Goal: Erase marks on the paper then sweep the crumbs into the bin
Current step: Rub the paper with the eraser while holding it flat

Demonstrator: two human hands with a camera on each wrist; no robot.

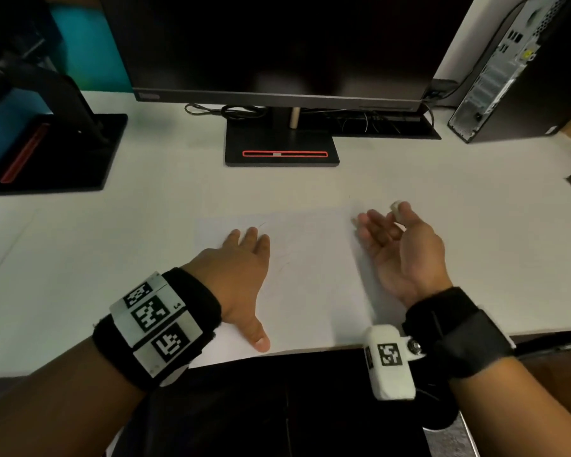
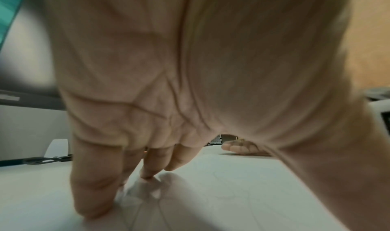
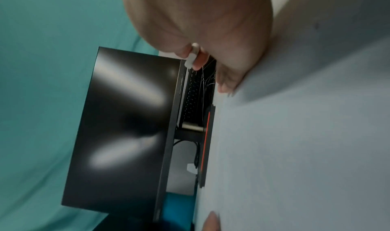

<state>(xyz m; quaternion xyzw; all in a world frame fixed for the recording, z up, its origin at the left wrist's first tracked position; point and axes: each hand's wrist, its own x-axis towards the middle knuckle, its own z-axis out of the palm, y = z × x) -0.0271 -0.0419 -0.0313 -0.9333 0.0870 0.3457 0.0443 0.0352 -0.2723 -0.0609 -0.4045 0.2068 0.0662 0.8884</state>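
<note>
A white sheet of paper [image 1: 310, 258] with faint pencil lines lies on the white desk between my hands. My left hand [image 1: 241, 268] lies flat, palm down, on the paper's left part, fingers straight; in the left wrist view its fingertips [image 2: 147, 174] press the paper [image 2: 232, 193]. My right hand [image 1: 399, 245] stands on its little-finger edge at the paper's right side, palm turned left. Its thumb and forefinger pinch a small white eraser [image 1: 397, 207], also seen as the eraser [image 3: 193, 56] in the right wrist view. No bin is in view.
A dark monitor [image 1: 277, 44] on a black stand [image 1: 281, 150] sits behind the paper. A second black stand [image 1: 63, 150] is at the back left, a computer tower [image 1: 521, 70] at the back right. The desk's front edge [image 1: 310, 352] runs just below my wrists.
</note>
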